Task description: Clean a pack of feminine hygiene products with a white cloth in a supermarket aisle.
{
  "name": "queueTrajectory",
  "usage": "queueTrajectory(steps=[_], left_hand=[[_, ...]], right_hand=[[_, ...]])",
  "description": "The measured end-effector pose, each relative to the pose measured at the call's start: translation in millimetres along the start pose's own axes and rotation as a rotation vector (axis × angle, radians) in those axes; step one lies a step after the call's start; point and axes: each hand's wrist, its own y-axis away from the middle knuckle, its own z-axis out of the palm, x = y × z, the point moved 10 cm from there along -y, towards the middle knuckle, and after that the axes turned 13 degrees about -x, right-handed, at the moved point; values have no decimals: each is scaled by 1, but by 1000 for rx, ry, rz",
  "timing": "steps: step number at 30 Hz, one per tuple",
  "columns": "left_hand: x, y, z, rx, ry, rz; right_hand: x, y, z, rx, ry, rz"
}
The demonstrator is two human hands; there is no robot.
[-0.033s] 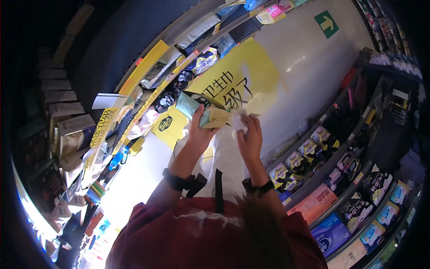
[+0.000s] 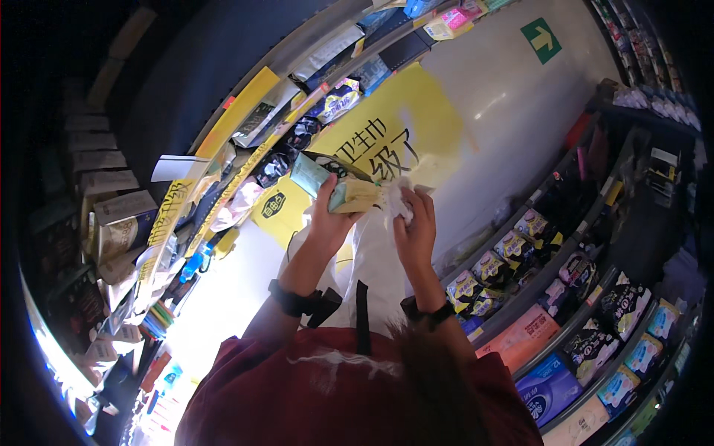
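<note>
In front of my body, my left hand [image 2: 329, 218] is closed round a teal and pale-yellow package [image 2: 357, 195], thumb on top. The package lies tilted, its teal end toward the left shelf. Close by on the right, my right hand [image 2: 418, 227] is closed on a crumpled white wad [image 2: 396, 202], a cloth or tissue. The wad is at the package's right end; whether they touch, I cannot tell. Dark straps circle both wrists.
A shelf unit with a yellow edge strip [image 2: 242, 104] and packs curves along the left. On the right, tiered shelves hold rows of packs [image 2: 513, 249] and an orange pack [image 2: 524, 332]. A yellow floor sticker [image 2: 428, 111] lies beyond my hands.
</note>
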Motion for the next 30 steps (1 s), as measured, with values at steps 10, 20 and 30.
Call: queueTrajectory(steps=[10,20,30], left_hand=[[-7,4,0,24,-113,-16],[-4,18,1,22,-34,-21],[-1,11,8,-153,37,-37]], right_hand=[[-73,13,6,-58,-4,-259],[-59,20,20,-155,215,-208],[3,14,19,-139,-8,62]])
